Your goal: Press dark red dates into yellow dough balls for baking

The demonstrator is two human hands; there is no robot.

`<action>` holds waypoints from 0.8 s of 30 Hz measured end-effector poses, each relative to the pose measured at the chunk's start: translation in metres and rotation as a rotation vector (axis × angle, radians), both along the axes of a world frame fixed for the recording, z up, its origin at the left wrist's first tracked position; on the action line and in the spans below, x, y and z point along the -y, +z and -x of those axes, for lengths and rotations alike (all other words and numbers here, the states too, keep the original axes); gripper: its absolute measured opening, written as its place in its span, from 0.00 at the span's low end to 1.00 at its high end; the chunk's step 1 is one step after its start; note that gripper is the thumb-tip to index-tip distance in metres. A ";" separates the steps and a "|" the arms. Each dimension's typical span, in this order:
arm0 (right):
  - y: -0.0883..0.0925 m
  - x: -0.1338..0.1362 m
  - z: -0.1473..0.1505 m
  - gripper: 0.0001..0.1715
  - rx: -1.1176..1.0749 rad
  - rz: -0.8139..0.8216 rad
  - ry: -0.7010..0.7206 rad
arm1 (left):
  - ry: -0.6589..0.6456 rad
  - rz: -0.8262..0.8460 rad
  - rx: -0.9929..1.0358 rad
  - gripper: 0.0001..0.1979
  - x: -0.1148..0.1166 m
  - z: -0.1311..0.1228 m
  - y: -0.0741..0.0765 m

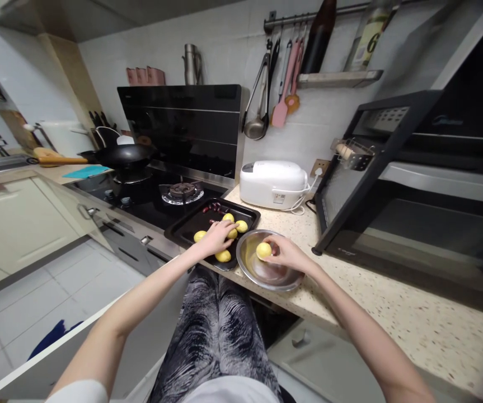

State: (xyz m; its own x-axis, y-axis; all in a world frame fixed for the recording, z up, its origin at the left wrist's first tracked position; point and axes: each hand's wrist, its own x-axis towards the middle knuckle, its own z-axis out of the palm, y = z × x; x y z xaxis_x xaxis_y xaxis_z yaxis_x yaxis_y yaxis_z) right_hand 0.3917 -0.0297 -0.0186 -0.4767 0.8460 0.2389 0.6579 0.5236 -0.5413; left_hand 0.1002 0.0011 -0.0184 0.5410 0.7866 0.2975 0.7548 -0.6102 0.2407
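Note:
My right hand (282,251) is closed on a yellow lemon (263,251), holding it over the wide stainless steel bowl (244,263). Something reddish shows in the bowl behind my fingers, too hidden to name. Over the black baking tray (188,219), my left hand (216,236) has its fingers and thumb around another lemon (233,233), which they partly cover. Several more lemons lie about that hand: one lemon (242,226) to its right, one lemon (223,256) at the front and one lemon (200,236) at the left. Small dark red pieces (216,207) lie towards the tray's back.
The tray overlaps the gas hob (149,193), where a black wok (123,154) sits on the far left burner. A white rice cooker (272,184) stands behind the bowl. To the right is a large oven (442,218) in a dark rack. An open drawer (111,330) juts out at my left.

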 end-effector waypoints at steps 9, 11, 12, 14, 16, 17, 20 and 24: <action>0.001 0.009 -0.009 0.26 -0.048 -0.037 0.076 | 0.110 0.023 -0.129 0.26 -0.016 -0.016 -0.004; 0.003 0.011 -0.010 0.26 -0.042 -0.048 0.081 | 0.131 0.011 -0.093 0.26 -0.017 -0.015 -0.003; 0.003 0.012 -0.010 0.26 -0.044 -0.057 0.084 | 0.151 -0.008 -0.039 0.24 -0.016 -0.015 -0.001; 0.005 0.012 -0.011 0.25 -0.049 -0.070 0.088 | 0.190 -0.066 0.131 0.19 -0.011 -0.014 0.007; 0.005 0.011 -0.012 0.23 -0.049 -0.070 0.086 | 0.185 -0.116 0.313 0.16 0.000 -0.015 0.018; 0.004 0.010 -0.012 0.23 -0.050 -0.067 0.083 | 0.157 -0.122 0.384 0.15 0.008 -0.018 0.023; 0.002 0.007 -0.012 0.20 -0.075 -0.059 0.075 | 0.013 -0.032 0.473 0.14 0.033 -0.033 0.033; 0.000 0.005 -0.012 0.17 -0.112 -0.060 0.090 | -0.111 0.081 0.348 0.13 0.053 -0.057 0.027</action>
State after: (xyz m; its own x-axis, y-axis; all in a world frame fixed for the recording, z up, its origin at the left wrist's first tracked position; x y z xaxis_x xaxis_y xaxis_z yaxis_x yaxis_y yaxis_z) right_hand 0.4038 -0.0352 -0.0186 -0.5173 0.7838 0.3437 0.5439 0.6112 -0.5750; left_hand 0.1568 -0.0523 0.0086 0.5018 0.7573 0.4179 0.5498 -0.6523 0.5218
